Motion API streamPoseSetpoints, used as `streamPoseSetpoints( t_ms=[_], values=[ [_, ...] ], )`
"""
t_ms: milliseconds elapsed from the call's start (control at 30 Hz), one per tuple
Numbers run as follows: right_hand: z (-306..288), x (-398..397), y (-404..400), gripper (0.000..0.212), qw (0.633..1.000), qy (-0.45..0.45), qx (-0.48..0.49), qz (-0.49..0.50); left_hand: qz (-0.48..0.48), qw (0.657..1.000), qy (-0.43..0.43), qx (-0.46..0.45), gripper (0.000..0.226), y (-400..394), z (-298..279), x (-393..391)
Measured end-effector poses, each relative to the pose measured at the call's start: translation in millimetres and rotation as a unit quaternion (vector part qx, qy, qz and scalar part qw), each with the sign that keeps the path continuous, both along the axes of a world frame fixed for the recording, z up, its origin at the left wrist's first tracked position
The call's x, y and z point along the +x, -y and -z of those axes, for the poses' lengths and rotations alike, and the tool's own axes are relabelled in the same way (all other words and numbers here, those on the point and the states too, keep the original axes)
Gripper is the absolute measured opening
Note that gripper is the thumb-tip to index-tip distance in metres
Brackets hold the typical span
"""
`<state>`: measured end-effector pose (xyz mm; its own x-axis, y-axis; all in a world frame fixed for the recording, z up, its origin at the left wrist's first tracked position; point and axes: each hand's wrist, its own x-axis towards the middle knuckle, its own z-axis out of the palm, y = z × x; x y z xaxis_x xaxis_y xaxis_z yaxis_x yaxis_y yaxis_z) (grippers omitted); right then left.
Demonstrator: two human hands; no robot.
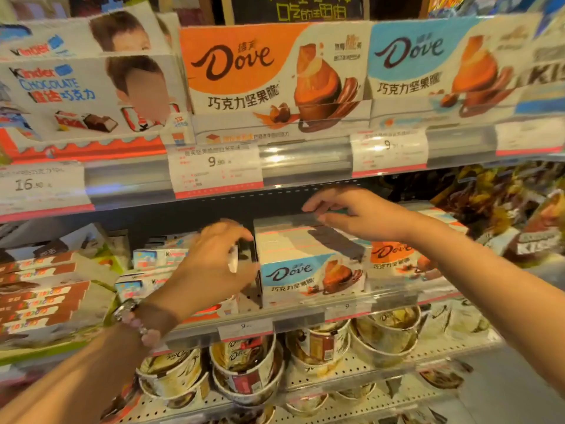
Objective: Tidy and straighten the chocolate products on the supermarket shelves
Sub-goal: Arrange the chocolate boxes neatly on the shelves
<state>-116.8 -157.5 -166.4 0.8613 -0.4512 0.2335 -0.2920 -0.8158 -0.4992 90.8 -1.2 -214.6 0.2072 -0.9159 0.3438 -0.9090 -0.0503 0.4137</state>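
A stack of blue Dove boxes [308, 255] stands on the middle shelf [305, 313]. My right hand [360, 214] lies across the stack's back top edge, fingers curled onto it. At the stack's left side, my left hand [217, 264] pinches a small white item between thumb and fingers; what it is cannot be told. An orange Dove box [394, 255] sits just right of the stack, partly behind my right forearm. Large orange Dove [269, 78] and blue Dove [443, 65] boxes stand on the upper shelf, Kinder boxes [88, 90] to their left.
Small Kinder boxes [156, 258] and brown-and-white boxes [39, 298] fill the middle shelf's left. Dove cups [244, 368] crowd the perforated lower shelf. Bagged sweets [504, 206] lie at the right. Price tags [217, 169] line the shelf edges.
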Motion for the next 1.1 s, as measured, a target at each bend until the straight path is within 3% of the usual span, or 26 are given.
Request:
streamPoseSetpoints(
  t_ms=[233,433,600,700,867,1100],
  values=[
    [1,-76,50,0.017,0.997,-0.059,-0.033,0.024,0.055,0.997,0.031,0.048,0.035,44,-13,-64],
    [13,-98,70,0.028,0.991,-0.116,-0.062,0.003,0.049,0.992,0.061,0.101,0.041,69,-7,-80],
    [24,-105,83,0.033,0.985,-0.148,-0.085,0.005,0.055,0.993,0.031,0.103,0.035,78,0,-82],
    [29,-108,88,0.025,0.976,-0.170,-0.135,-0.015,0.055,0.993,0.040,0.098,0.032,80,2,-82],
    [33,-113,94,0.028,0.967,-0.181,-0.174,-0.035,0.031,0.994,0.069,0.078,0.031,81,3,-83],
    [2,-120,94,0.020,0.983,-0.131,-0.110,-0.066,0.063,0.998,0.005,0.009,0.028,55,-18,-87]
  ],
)
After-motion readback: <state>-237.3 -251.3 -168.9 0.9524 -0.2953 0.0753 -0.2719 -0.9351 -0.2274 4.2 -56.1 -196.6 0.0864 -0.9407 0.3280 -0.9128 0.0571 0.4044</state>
